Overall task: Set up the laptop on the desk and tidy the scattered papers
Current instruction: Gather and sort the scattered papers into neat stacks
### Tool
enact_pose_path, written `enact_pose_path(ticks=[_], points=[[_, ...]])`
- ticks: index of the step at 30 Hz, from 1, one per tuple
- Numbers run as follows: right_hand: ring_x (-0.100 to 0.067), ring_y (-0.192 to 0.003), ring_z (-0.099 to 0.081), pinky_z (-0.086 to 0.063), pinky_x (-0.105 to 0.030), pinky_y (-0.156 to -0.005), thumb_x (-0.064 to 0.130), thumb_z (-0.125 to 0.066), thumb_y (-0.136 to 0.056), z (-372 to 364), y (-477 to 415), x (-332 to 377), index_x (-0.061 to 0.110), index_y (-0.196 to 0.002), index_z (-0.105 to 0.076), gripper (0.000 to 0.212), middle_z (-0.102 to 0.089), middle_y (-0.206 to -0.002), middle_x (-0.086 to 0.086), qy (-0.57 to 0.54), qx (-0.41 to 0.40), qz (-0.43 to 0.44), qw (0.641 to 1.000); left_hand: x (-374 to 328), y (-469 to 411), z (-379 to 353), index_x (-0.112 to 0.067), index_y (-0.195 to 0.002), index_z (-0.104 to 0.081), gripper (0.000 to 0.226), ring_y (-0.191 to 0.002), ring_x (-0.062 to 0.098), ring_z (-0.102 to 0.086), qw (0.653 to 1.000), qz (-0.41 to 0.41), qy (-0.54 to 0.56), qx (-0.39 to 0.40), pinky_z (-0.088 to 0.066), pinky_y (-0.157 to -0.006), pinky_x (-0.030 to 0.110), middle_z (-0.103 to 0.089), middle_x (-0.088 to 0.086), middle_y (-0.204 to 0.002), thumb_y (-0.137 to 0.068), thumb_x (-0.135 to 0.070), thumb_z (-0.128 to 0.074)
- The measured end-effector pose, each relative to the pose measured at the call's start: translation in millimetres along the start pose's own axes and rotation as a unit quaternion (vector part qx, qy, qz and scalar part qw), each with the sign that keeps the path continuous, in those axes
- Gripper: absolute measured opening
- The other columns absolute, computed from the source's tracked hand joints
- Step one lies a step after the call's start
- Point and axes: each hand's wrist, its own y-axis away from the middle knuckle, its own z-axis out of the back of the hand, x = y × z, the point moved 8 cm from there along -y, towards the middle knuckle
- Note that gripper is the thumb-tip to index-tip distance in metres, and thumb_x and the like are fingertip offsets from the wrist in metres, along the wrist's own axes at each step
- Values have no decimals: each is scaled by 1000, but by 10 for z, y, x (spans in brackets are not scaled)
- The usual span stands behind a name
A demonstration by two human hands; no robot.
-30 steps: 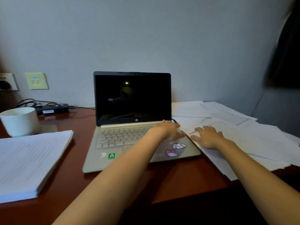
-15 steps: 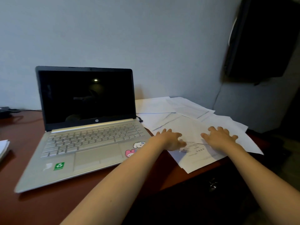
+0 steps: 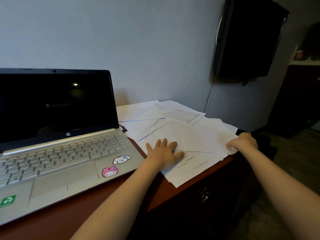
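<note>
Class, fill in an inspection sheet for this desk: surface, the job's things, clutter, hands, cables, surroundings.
Surface: reddish-brown wooden desk.
Job's things: laptop open, display dark; papers loose and overlapping to its right, some overhanging the desk's front edge.
Clutter: nothing seen.
Hands: left hand flat on the papers, fingers spread; right hand grips the sheets' right edge.
Cables: dark plug at the laptop's right side; thin cable hanging down the wall.
Surroundings: grey wall; black panel mounted at upper right.
</note>
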Motion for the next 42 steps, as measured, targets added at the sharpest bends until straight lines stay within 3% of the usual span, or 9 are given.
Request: enact_pose_path(ticks=[4, 9, 15, 20, 25, 28, 34, 37, 42], points=[[-25, -61, -55, -45, -21, -31, -8, -51, -85, -112, -36, 98, -1, -96, -56, 14, -61, -113, -23, -189, 48, 10, 981, -9, 34, 46, -26, -150, -11, 69, -145, 27, -11, 999, 0, 30, -44, -2, -113, 60, -14, 5, -157, -93, -57, -35], [-19, -46, -51, -35, -12, -27, -11, -48, -90, -267, 173, 279, 0, -77, -49, 17, -51, -66, -13, -270, 127, 3, 954, -34, 60, 158, -24, -151, -7, 69, -147, 23, -4, 993, -16, 25, -111, 1, -116, 50, -7, 4, -159, -95, -45, -42], [-16, -56, -49, -40, -12, -35, -5, -44, -95, -463, 353, 522, 1, -103, -49, 12, -55, -72, -10, -227, 199, 25, 953, -107, 52, 255, -24, -149, -20, 57, -145, 19, -16, 987, -54, -25, -150, -4, -118, 43, -24, 0, -155, -98, -23, -44], [-26, -94, -57, -47, -30, -77, 12, -60, -90, -479, 321, 615, -1, -117, -54, 31, -59, -106, -18, -152, 164, 80, 971, -79, 50, 228, -23, -147, -24, 53, -138, 22, -33, 989, -48, -10, -137, -18, -115, 39, -38, 2, -148, -98, -19, -42], [-24, -90, -45, -39, -31, -79, 13, -64, -87, -456, 291, 596, -3, -121, -49, 42, -47, -96, -11, -158, 143, 52, 976, -71, 52, 208, -22, -146, -27, 44, -113, 27, -56, 990, -43, 14, -136, -43, -91, 34, -54, 6, -131, -103, -33, -27], [-25, -89, -45, -38, -29, -77, 7, -64, -85, -449, 234, 547, -6, -120, -50, 41, -45, -75, -8, -143, 129, 49, 980, -86, 65, 219, -22, -146, -28, 45, -114, 26, -55, 989, -52, 8, -139, -43, -92, 34, -54, 5, -132, -103, -36, -27], [-24, -78, -52, -41, -29, -65, 8, -67, -81, -415, 196, 498, 3, -75, -50, 19, -55, -91, -14, -164, 119, 41, 978, -125, 100, 252, -21, -146, -27, 49, -121, 24, -50, 987, -65, 1, -144, -40, -98, 32, -48, 4, -139, -101, -37, -35], [-25, -74, -54, -43, -27, -58, 7, -62, -80, -357, 222, 508, 4, -80, -53, 10, -55, -81, -12, -233, 106, 49, 965, -137, 120, 276, -21, -147, -25, 51, -126, 24, -46, 987, -61, -6, -150, -37, -101, 32, -43, 4, -144, -100, -36, -37], [-11, -46, -33, -25, -17, -40, 10, -42, -82, -452, 528, 688, 13, -75, -52, 12, -63, -61, -4, -282, 340, 92, 892, -169, 120, 307, -20, -147, -24, 54, -127, 25, -45, 986, -65, -29, -150, -35, -101, 32, -43, 3, -144, -97, -26, -45]])
